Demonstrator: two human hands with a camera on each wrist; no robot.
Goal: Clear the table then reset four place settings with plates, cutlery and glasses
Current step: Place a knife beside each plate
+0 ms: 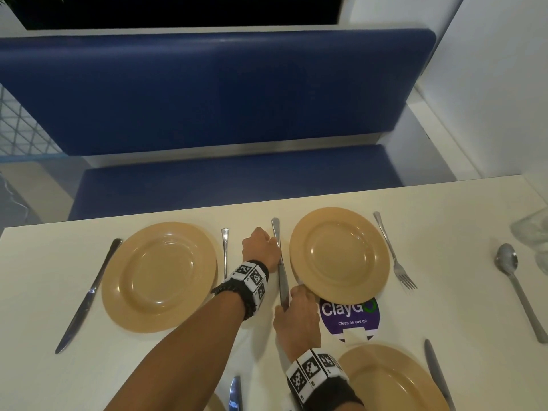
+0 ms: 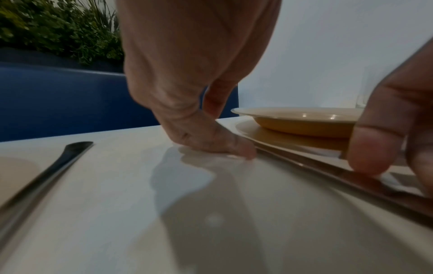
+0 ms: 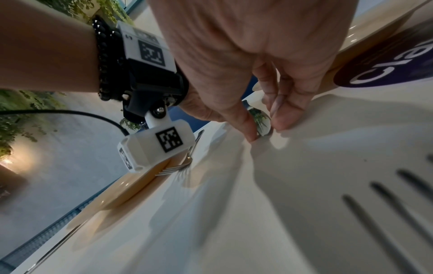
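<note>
Centrally, a smooth steel knife [image 1: 281, 262] lies flat on the glossy cream table [image 1: 166, 360], just left of the far right plate [image 1: 339, 256]. Its handle is pinched by the left hand [image 1: 261, 246], its blade tip by the right hand [image 1: 296, 317]. Three round tan plates with raised rims are fully seen. Four knives, two forks and one spoon [image 1: 517, 289] can be counted. A round purple sticker [image 1: 350, 318] is partly covered by the plate.

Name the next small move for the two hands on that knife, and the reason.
Probably nudge the knife a little away from the far right plate and let go: both the left hand and right hand touch it, and it lies almost against the rim.
</note>
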